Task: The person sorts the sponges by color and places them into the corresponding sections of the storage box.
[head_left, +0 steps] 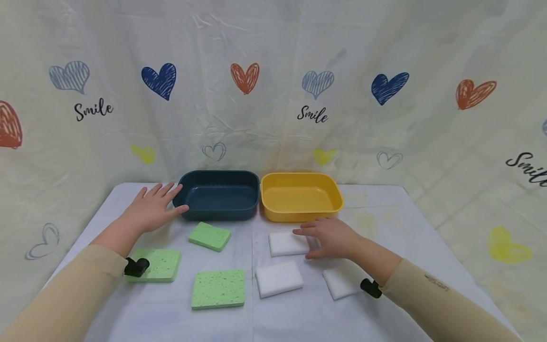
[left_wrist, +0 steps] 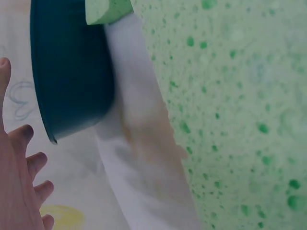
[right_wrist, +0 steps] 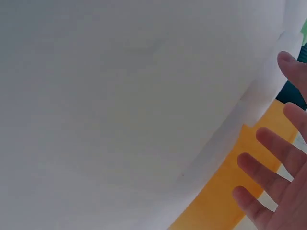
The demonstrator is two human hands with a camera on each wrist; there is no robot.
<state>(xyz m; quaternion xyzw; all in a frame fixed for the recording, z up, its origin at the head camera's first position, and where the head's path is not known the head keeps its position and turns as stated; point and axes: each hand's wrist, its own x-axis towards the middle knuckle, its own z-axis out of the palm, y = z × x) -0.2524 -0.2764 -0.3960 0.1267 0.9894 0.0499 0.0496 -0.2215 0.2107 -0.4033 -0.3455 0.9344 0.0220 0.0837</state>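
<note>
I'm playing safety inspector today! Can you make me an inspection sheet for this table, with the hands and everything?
Surface: white-covered table, faint yellowish marks at right.
Job's things: three green sponges, three white pads; behind them, dark blue tray and yellow tray, side by side.
Clutter: nothing seen.
Hands: left hand, fingers spread, by the dark blue tray; right hand by the back white pad. Neither holds anything. Small black device at each wrist.
Cables: nothing seen.
Surroundings: pale backdrop with hearts and "Smile" words.

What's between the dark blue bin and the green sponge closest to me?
Another green sponge lies between the bin and the closest sponge, in the head view.
</note>
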